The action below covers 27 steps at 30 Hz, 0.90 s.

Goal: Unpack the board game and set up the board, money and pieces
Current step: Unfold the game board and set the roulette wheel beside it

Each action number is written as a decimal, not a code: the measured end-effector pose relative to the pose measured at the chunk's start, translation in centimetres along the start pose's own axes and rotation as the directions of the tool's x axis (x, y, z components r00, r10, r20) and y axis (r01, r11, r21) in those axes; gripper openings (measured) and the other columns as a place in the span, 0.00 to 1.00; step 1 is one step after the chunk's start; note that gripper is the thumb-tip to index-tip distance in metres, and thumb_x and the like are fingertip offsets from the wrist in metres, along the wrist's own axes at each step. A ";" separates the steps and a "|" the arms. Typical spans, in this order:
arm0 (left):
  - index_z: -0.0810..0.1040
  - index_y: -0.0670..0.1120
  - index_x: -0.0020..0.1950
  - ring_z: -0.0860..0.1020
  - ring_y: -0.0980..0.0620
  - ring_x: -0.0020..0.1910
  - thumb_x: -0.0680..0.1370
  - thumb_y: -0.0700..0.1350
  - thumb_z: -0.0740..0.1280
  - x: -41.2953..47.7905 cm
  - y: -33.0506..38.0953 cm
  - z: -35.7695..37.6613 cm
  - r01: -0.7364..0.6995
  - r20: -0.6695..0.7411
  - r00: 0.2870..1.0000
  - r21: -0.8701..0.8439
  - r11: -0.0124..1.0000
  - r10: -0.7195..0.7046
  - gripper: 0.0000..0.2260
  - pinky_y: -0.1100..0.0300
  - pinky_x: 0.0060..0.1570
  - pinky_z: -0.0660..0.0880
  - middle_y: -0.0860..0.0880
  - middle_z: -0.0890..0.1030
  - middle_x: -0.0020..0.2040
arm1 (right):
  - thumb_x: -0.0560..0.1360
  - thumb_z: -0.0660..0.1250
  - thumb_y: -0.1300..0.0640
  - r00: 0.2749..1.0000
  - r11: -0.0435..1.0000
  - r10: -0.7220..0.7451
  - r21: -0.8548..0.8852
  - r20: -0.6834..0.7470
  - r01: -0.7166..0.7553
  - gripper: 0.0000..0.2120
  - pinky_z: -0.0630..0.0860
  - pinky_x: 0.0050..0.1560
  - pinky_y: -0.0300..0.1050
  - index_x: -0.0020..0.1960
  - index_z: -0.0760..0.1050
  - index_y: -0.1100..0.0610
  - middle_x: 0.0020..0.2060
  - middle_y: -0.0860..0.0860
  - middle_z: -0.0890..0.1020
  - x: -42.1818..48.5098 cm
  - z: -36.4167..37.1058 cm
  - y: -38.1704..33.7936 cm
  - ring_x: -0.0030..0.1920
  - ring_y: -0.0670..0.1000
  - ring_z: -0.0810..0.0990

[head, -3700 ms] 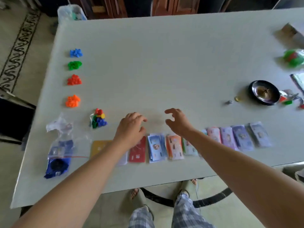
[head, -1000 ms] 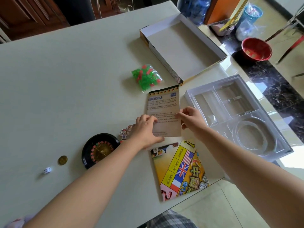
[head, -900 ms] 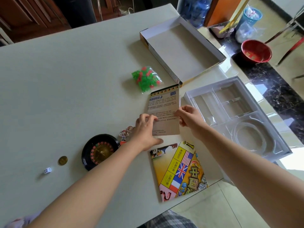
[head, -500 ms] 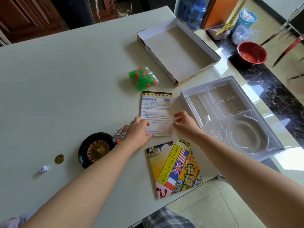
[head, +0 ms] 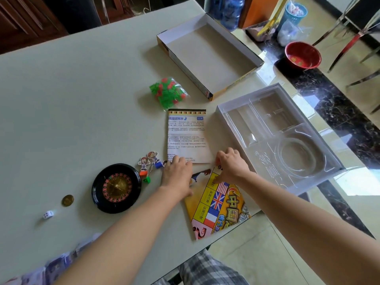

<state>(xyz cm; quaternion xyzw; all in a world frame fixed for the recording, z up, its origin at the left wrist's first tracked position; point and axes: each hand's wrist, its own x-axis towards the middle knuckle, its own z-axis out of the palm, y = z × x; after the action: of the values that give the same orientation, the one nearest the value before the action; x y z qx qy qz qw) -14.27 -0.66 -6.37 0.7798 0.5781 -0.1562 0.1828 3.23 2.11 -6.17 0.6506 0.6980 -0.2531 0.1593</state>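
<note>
head view: looking down over a pale table (head: 61,99), both bare forearms reaching in
left hand (head: 176,174): knuckles up, fingers bent, tips down at the near-left corner of the leaflet (head: 187,136); pinching or just resting, can't tell
right hand (head: 233,166): same deal at the near-right corner, fingers curled, thumb pointing down over the board (head: 218,206); grip or no grip, can't tell
board: folded, flat at the near table edge, far end hidden under both hands, right up against the leaflet
leaflet: flat, printed side up, between bag and board
bag (head: 167,92): clear, stuffed with green and red bits, just past the leaflet
pawns (head: 148,161): little cartoon figures on coloured bases, just left of the left hand
wheel (head: 116,188): black roulette thing, left of the board
coin (head: 67,200) and die (head: 48,214): further left, near each other
money (head: 41,272): purplish notes, blurry, bottom-left corner
box (head: 209,56): open, far right of the table
tray (head: 277,136): clear plastic, right of the leaflet
</note>
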 end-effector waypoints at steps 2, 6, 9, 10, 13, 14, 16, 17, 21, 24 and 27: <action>0.70 0.48 0.60 0.68 0.48 0.60 0.67 0.56 0.76 -0.1 -0.2 0.1 -0.005 -0.013 1.000 -0.074 0.997 0.004 0.27 0.54 0.59 0.70 0.49 0.72 0.59 | 0.63 0.79 0.47 1.000 1.000 -0.018 0.025 -0.013 0.019 0.30 0.75 0.52 0.46 0.60 0.70 0.53 0.56 0.53 0.68 0.0 0.3 0.6 0.57 0.53 0.67; 0.71 0.51 0.49 0.74 0.51 0.51 0.70 0.48 0.75 -0.6 -1.0 -0.6 -0.005 0.034 0.999 -0.367 0.930 0.018 0.15 0.57 0.51 0.74 0.52 0.76 0.50 | 0.66 0.77 0.50 1.000 0.970 -0.017 0.241 -0.005 0.017 0.21 0.71 0.45 0.39 0.53 0.70 0.51 0.52 0.51 0.69 0.1 -0.1 1.3 0.53 0.51 0.70; 0.74 0.53 0.39 0.77 0.54 0.43 0.74 0.38 0.69 -0.5 -2.2 -1.7 0.029 -0.014 0.999 -0.529 0.848 -0.043 0.10 0.56 0.47 0.77 0.55 0.77 0.40 | 0.69 0.75 0.54 0.999 0.877 0.035 0.479 0.005 -0.033 0.16 0.72 0.37 0.37 0.51 0.70 0.52 0.46 0.50 0.75 0.0 -0.7 1.6 0.44 0.49 0.76; 0.75 0.53 0.39 0.77 0.54 0.40 0.74 0.38 0.67 -0.4 -2.6 -2.0 0.034 -0.026 0.998 -0.557 0.830 -0.059 0.10 0.56 0.46 0.78 0.56 0.77 0.38 | 0.69 0.74 0.56 0.999 0.858 0.041 0.513 0.009 -0.039 0.14 0.74 0.38 0.39 0.50 0.72 0.53 0.43 0.49 0.76 0.0 -0.8 1.7 0.43 0.49 0.76; 0.76 0.52 0.48 0.76 0.54 0.42 0.74 0.42 0.69 -0.8 -2.9 -2.4 0.034 0.005 0.999 -0.581 0.813 -0.038 0.06 0.55 0.46 0.78 0.55 0.77 0.42 | 0.70 0.71 0.63 1.000 0.880 -0.012 0.474 0.022 0.000 0.09 0.76 0.42 0.41 0.43 0.75 0.51 0.37 0.47 0.77 -0.2 -0.8 1.7 0.41 0.49 0.77; 0.76 0.52 0.52 0.76 0.53 0.46 0.74 0.44 0.70 -1.0 -2.7 -2.3 0.025 0.018 1.000 -0.570 0.821 -0.018 0.09 0.55 0.49 0.77 0.54 0.78 0.46 | 0.70 0.71 0.64 1.000 0.870 -0.026 0.493 0.016 0.015 0.09 0.76 0.42 0.41 0.42 0.75 0.51 0.36 0.47 0.77 -0.3 -0.8 1.5 0.40 0.49 0.77; 0.74 0.51 0.61 0.75 0.53 0.54 0.74 0.48 0.71 -1.2 -2.0 -1.9 -0.006 0.040 0.999 -0.531 0.847 0.032 0.17 0.56 0.56 0.75 0.53 0.77 0.54 | 0.72 0.70 0.64 0.999 0.788 -0.036 0.616 0.006 0.025 0.08 0.77 0.43 0.41 0.42 0.77 0.51 0.36 0.49 0.77 -0.4 -1.1 1.4 0.40 0.49 0.77; 0.74 0.51 0.64 0.75 0.53 0.56 0.73 0.49 0.72 -1.3 -1.6 -1.6 -0.015 0.054 0.997 -0.519 0.855 0.050 0.20 0.55 0.59 0.74 0.53 0.77 0.57 | 0.73 0.70 0.63 0.999 0.719 -0.045 0.695 0.011 0.025 0.06 0.77 0.45 0.42 0.43 0.77 0.53 0.37 0.50 0.77 -0.5 -1.4 1.4 0.40 0.49 0.77; 0.78 0.49 0.57 0.79 0.50 0.52 0.77 0.46 0.69 -1.3 -0.9 -1.7 0.050 0.092 0.996 -0.631 0.775 0.011 0.09 0.52 0.56 0.76 0.49 0.81 0.54 | 0.74 0.69 0.63 0.996 0.464 -0.090 0.885 0.009 0.034 0.04 0.77 0.42 0.40 0.48 0.76 0.59 0.35 0.51 0.76 -1.3 -3.4 1.4 0.38 0.49 0.77; 0.77 0.46 0.53 0.80 0.49 0.48 0.80 0.43 0.64 -1.4 -1.0 -3.0 0.091 0.121 0.993 -0.821 0.564 0.016 0.04 0.59 0.45 0.78 0.47 0.81 0.49 | 0.75 0.68 0.51 0.997 0.514 -0.079 0.857 0.003 0.038 0.12 0.77 0.40 0.40 0.52 0.75 0.59 0.41 0.52 0.82 -2.3 -4.5 1.8 0.41 0.49 0.82; 0.75 0.44 0.53 0.76 0.52 0.41 0.82 0.42 0.60 -1.7 -1.4 -4.6 0.093 0.116 0.993 -0.896 0.434 0.027 0.06 0.67 0.35 0.73 0.47 0.79 0.45 | 0.70 0.60 0.34 0.991 0.574 -0.081 0.818 0.106 -0.041 0.32 0.74 0.46 0.40 0.63 0.73 0.57 0.49 0.53 0.81 -3.5 -5.3 2.9 0.49 0.51 0.79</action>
<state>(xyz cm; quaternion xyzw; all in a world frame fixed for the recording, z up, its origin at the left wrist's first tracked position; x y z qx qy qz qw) -15.99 0.39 -1.70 0.5415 0.5765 0.1278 0.5985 7.02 2.21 -0.30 0.6245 0.4978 -0.5905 -0.1161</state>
